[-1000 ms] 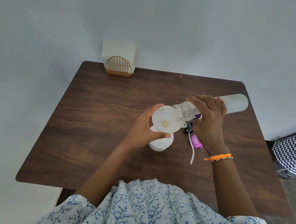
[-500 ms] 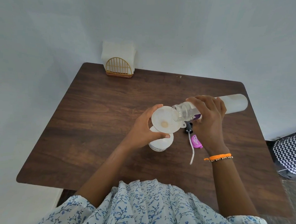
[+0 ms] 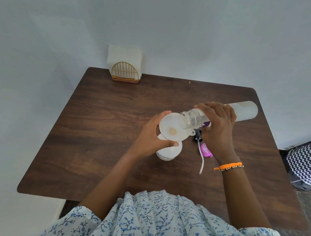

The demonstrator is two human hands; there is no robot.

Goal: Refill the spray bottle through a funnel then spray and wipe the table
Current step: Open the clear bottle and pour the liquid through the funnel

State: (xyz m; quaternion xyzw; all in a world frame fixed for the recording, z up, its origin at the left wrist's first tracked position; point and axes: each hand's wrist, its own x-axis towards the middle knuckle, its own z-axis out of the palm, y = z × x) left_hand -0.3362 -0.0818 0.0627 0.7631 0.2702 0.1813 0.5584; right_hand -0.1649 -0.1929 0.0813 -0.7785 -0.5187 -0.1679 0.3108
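Observation:
A white funnel [image 3: 172, 127] sits in the neck of a small white spray bottle [image 3: 168, 152] standing mid-table. My left hand [image 3: 150, 138] grips the funnel's rim, thumb in front and fingers behind. My right hand [image 3: 218, 124] holds a long frosted refill bottle [image 3: 245, 111] tipped almost flat, its open clear mouth [image 3: 186, 120] over the funnel's right edge. The spray head with its purple trigger [image 3: 205, 149] and dip tube [image 3: 202, 163] lies on the table under my right wrist.
The dark wooden table [image 3: 105, 133] stands against a pale wall. A gold wire napkin holder [image 3: 125, 74] with white napkins sits at the back left edge. A black-and-white zigzag fabric [image 3: 305, 161] lies beyond the table's right side.
Both hands and the tipped refill bottle stay almost still over the funnel; only the view shifts slightly.

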